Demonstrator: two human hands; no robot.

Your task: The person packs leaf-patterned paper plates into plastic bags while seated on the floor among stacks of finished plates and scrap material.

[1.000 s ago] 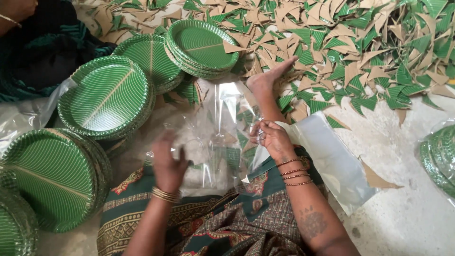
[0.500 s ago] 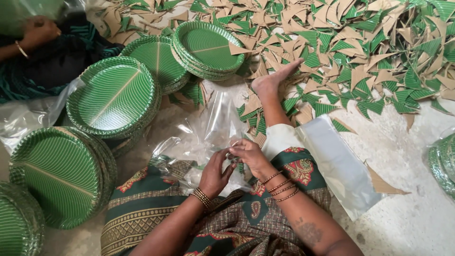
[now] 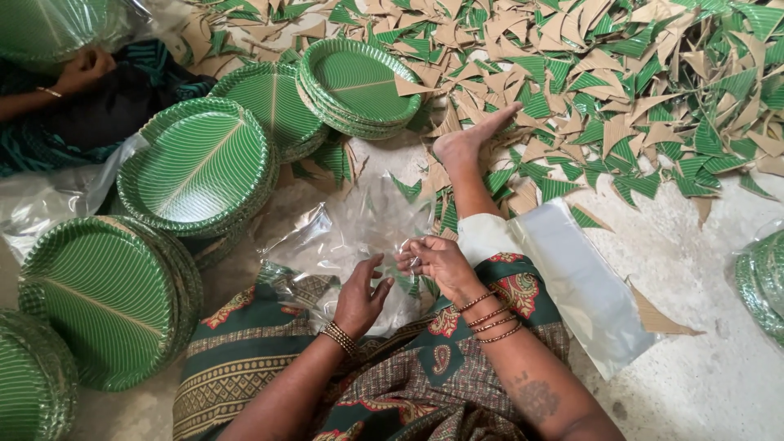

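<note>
1. Your left hand [image 3: 359, 296] sits low in the view, at about 6 o'clock, fingers half curled and spread against the near edge of the clear plastic bag [image 3: 351, 237]. It touches the film; you cannot tell whether it grips it.
2. Your right hand [image 3: 437, 260] is just beside it at 3 o'clock, fingertips pressed together, pinching the same bag's edge. Both hands are equally close to the bag, which lies over your lap and spreads away from them toward 11 o'clock, its long axis running roughly from 5 to 11 o'clock.
3. A second, flat stack of plastic sleeves [image 3: 584, 286] lies on the floor [image 3: 702, 327] at 3 o'clock from your right hand, near it but not touching.
4. Your bare foot [image 3: 469, 139] stretches out at 12 o'clock, just past the bag, toes reaching into the scraps.
5. At 9 to 10 o'clock stand piles of green leaf-patterned paper plates: one large stack [image 3: 102, 298] close by, another stack [image 3: 196, 167] behind it, and a third stack [image 3: 359, 86] at 12 o'clock. The bag's far edge lies near the middle pile.
6. Farthest out, from 12 to 2 o'clock, a heap of green and brown triangular offcuts [image 3: 621, 82] covers the floor.
7. At 10 o'clock, another person's hand [image 3: 82, 69] rests well apart from yours.
</note>
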